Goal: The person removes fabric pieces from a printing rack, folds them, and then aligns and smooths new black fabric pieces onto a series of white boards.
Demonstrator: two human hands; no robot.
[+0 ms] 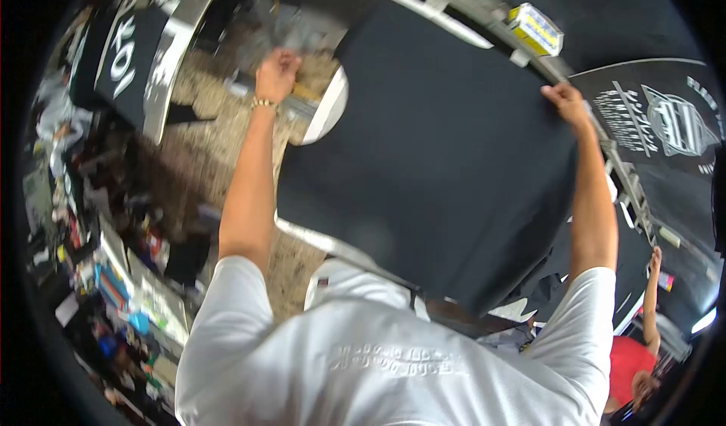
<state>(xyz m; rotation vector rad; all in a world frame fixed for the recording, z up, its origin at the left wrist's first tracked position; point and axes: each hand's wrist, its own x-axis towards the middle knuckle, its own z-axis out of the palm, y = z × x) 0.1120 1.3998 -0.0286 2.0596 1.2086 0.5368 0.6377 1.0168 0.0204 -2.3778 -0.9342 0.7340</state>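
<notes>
A large black fabric panel (431,146) lies spread over a pale board (330,108), whose white surface shows at the curved cut-out on the panel's left and along its lower edge. My left hand (278,74) is raised left of the panel, apart from it, with fingers drawn together; whatever they hold, if anything, is too blurred to make out. At the panel's upper right edge, my right hand (566,105) pinches the black cloth beside a metal rail. Toward me, the panel's lower right part hangs in a fold.
A yellow and white box (535,30) sits on the metal rail (473,6). Beyond it lies a printed black panel (665,116); another (130,67) lies at upper left. A person in red (631,369) reaches up at lower right. Clutter (136,297) fills the left side.
</notes>
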